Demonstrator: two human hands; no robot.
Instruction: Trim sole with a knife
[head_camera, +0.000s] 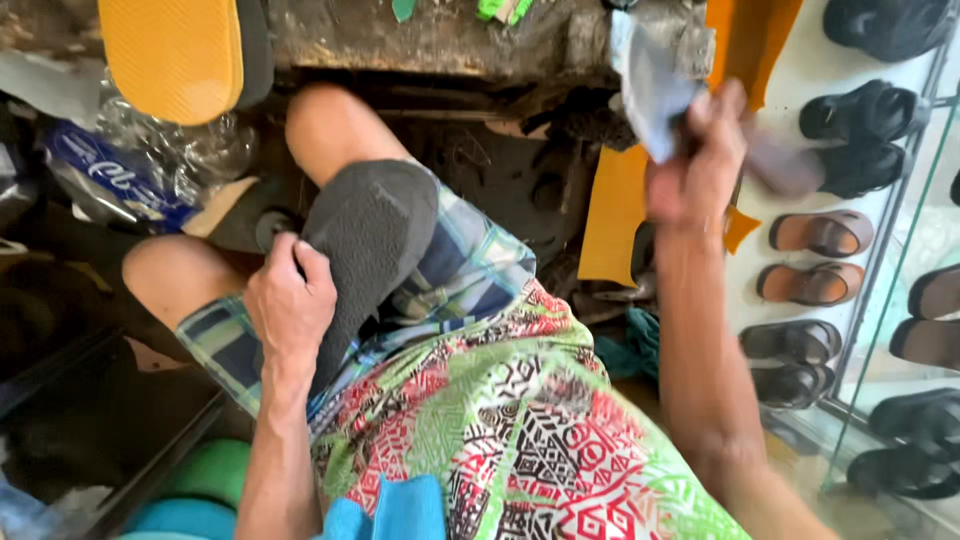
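My left hand grips a dark grey rubber shoe sole that lies across my lap, on plaid shorts. My right hand is raised to the right and holds a grey cloth or sheet together with a blurred dark tool; what the tool is I cannot tell. My bare knees point toward a grimy workbench. A patterned red, green and white shirt fills the bottom of the view.
An orange foam sole leans at the top left above clear plastic bottles. An orange sheet hangs below the bench. A glass case at right holds several black and brown sandals. Green and blue foam rolls lie at bottom left.
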